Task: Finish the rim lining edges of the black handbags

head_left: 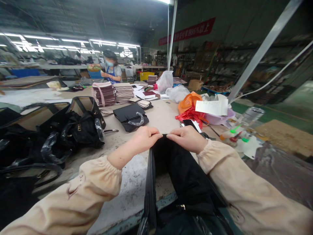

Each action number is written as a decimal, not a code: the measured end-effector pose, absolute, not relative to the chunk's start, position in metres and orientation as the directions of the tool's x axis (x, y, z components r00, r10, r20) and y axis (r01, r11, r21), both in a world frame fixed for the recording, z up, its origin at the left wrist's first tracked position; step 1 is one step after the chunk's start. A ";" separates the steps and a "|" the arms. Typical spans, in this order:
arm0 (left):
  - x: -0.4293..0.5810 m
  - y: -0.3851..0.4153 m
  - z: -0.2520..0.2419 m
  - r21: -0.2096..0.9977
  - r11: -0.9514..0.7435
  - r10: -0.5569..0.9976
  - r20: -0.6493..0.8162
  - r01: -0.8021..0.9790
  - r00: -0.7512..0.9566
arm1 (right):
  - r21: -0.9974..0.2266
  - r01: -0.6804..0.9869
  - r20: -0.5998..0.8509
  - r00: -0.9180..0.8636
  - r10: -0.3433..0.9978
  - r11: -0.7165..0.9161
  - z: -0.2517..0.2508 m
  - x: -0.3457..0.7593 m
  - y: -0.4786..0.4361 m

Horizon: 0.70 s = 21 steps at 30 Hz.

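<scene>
A black handbag (188,173) stands near the front edge of the table, its top spread and a small gold zip pull showing inside. My left hand (146,138) pinches the far upper edge of the bag between thumb and fingers. Close beside it, my right hand (189,137) grips the same edge with its thumb on top. Both hands are closed, with a small gap between the fingertips. The bag's lower part runs out of view at the bottom.
Several black bags (80,127) crowd the left side. A flat black bag (130,116) lies ahead, before stacks of maroon-edged panels (104,94). Orange and red plastic bags (189,103), a paper sheet (212,107) and a clear bottle (253,114) are at right. A co-worker (112,70) sits behind.
</scene>
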<state>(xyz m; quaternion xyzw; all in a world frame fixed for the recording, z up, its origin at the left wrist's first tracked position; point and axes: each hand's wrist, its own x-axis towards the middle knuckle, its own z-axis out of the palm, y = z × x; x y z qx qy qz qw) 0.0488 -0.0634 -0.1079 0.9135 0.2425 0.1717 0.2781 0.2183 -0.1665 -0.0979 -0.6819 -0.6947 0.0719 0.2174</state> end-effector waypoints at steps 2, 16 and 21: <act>0.049 -0.062 -0.107 0.596 -0.713 0.553 0.151 0.371 0.819 | -0.400 0.915 0.192 0.036 0.981 0.045 -0.097 0.218 -0.165; 0.055 -0.053 -0.103 0.487 -0.761 0.539 0.108 0.428 0.836 | -0.218 0.976 0.148 0.049 0.988 -0.016 -0.097 0.216 -0.160; 0.065 -0.055 -0.084 0.392 -0.844 0.409 0.029 0.366 0.912 | -0.316 0.947 0.095 0.086 0.992 -0.052 -0.095 0.213 -0.160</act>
